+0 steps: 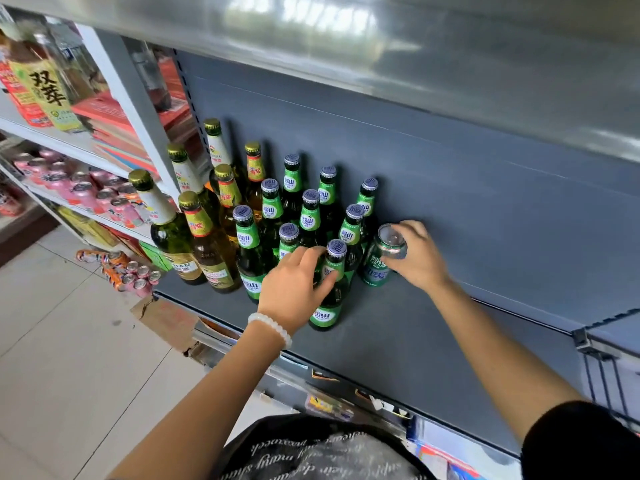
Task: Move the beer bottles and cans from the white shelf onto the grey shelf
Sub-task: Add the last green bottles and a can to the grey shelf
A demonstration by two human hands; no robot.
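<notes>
Green bottle (329, 289) in left grip (294, 289); can (381, 261) in right grip (415, 258) (grey shelf (398, 334), tiled floor (69, 341)).

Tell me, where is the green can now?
In the head view the green can stands on the grey shelf, at the right end of the green bottles, gripped by the right hand.

The left hand (294, 289) hides the front green bottle's (329, 299) neck label; the upper grey shelf (415, 46) is blurred.

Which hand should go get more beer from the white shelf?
Probably the left hand: it is nearer the white shelf, on the left. The right hand holds the green can.
</notes>
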